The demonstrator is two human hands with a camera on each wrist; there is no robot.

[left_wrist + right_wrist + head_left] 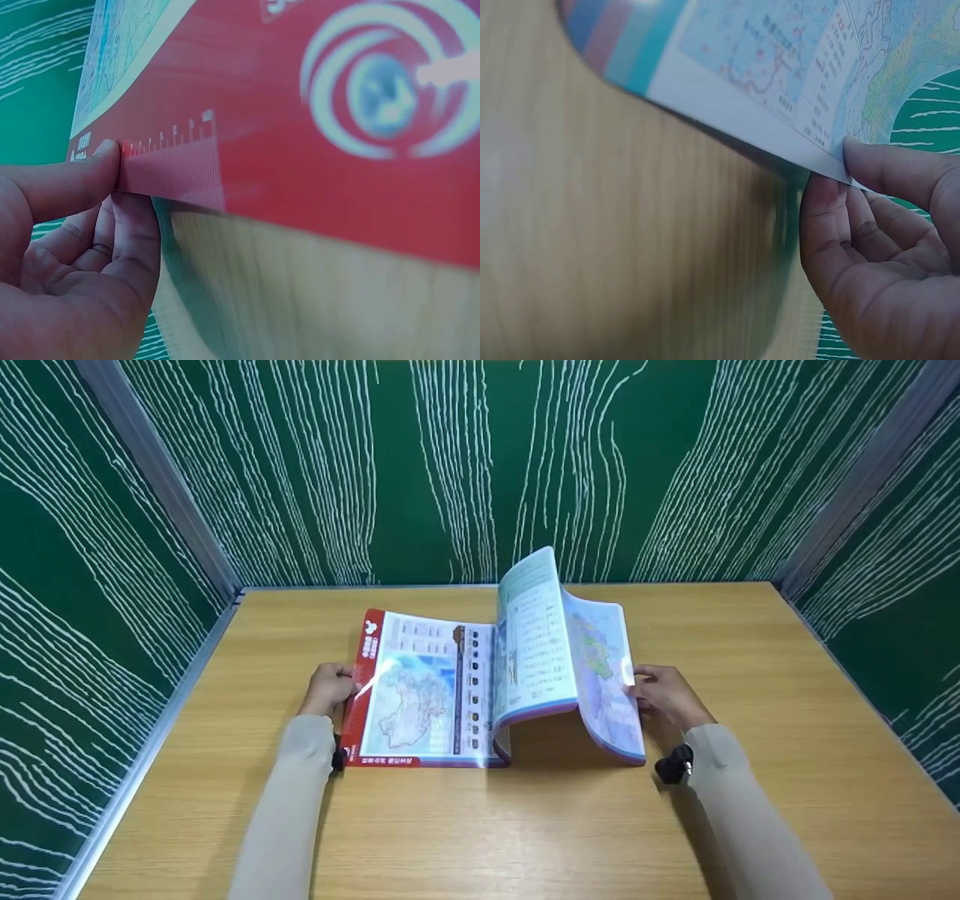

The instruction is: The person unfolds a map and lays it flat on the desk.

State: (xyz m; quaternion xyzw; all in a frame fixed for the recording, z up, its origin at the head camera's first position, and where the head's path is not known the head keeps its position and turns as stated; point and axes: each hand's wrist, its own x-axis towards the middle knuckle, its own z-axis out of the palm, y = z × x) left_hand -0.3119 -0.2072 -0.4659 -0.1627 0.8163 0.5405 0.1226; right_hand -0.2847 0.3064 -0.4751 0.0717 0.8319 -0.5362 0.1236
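A glossy folding map (409, 701) with a red border lies partly spread over the wooden table, its left part nearly flat. Its middle panel (536, 637) stands up in a fold, and the right panel (604, 667) slopes down from it to the right. At the red left edge, my left hand (328, 688) pinches the map between thumb and fingers; a printed ruler scale (172, 157) shows beside the thumb in the left wrist view. My right hand (667, 694) pinches the right panel's outer edge, thumb on top and fingers beneath.
The wooden table (465, 832) extends around the map on all sides. Green walls (390, 472) with white wavy lines enclose its back and sides, with metal posts (157, 472) at the corners. Small black devices (675, 765) sit at both wrists.
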